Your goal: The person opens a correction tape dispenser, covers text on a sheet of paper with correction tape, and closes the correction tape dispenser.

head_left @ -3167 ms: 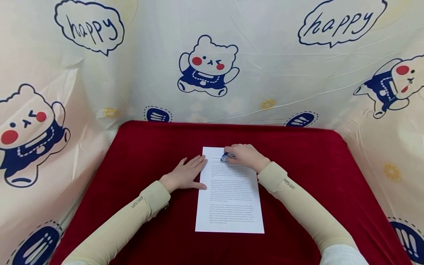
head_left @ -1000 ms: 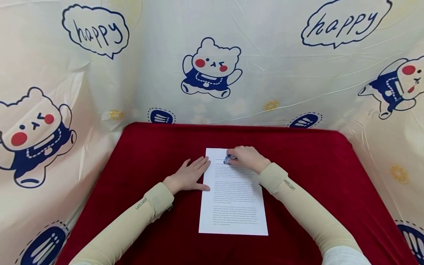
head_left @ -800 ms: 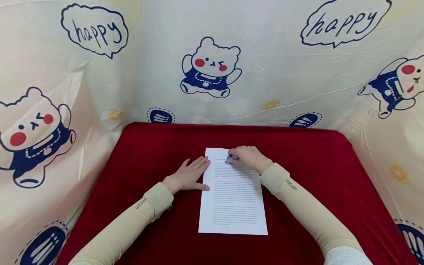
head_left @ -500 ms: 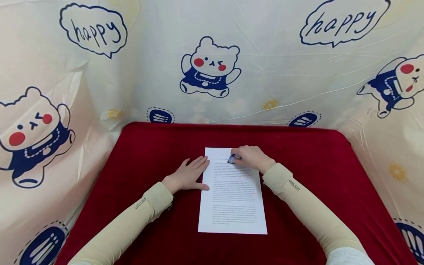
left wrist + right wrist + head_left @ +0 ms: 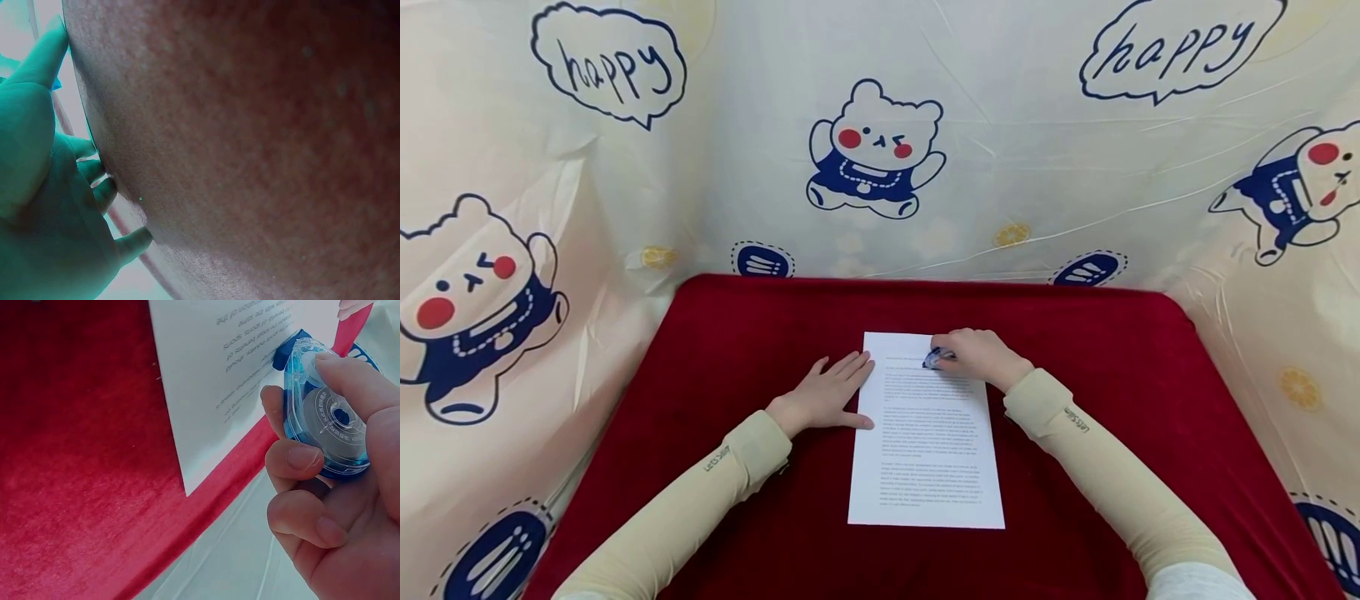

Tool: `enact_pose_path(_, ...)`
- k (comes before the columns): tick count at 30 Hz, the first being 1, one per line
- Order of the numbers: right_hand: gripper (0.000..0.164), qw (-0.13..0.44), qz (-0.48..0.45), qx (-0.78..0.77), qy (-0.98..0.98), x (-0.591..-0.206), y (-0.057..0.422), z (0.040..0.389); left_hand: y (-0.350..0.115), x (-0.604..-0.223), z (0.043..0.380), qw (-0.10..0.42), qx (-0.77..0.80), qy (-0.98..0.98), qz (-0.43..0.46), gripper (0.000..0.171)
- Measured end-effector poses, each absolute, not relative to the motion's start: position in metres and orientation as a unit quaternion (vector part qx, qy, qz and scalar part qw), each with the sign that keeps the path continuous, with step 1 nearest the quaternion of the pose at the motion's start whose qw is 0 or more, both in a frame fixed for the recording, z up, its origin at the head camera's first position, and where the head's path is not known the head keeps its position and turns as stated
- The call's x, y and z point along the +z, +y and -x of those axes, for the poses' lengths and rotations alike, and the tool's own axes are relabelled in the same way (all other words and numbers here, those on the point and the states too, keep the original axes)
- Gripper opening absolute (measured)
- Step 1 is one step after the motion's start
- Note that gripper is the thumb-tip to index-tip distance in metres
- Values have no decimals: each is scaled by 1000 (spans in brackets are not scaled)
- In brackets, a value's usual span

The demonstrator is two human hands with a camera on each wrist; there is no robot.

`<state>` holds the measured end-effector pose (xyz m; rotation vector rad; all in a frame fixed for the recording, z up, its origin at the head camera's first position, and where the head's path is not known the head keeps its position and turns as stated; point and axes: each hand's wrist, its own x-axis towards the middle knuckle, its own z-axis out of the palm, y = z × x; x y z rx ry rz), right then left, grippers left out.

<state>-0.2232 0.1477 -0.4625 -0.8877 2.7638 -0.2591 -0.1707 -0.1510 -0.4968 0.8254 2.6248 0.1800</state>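
In the head view, one paper sheet [image 5: 932, 467] lay with red counter [image 5: 760, 333] beyond all four edges, the left grip [image 5: 820, 400] spread at its left edge; in the left wrist view that grip's fingers [image 5: 132, 245] were extended; in the right wrist view the right grip [image 5: 359, 515] pinched one blue tape dispenser [image 5: 328, 419], its tip over the sheet.

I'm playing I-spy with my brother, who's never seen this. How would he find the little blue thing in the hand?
Find the red table, then the white printed page on it. Over the page's far end, the right hand grips a small tape roller. Unlike the flat page, it's see-through and blue, with a round grey wheel inside.
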Motion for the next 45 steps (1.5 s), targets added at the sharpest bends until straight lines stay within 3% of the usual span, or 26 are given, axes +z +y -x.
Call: enact_pose_path(45, 22, 124, 258, -160, 945, -470, 195, 221, -151, -497, 171, 175, 66, 934, -303, 107)
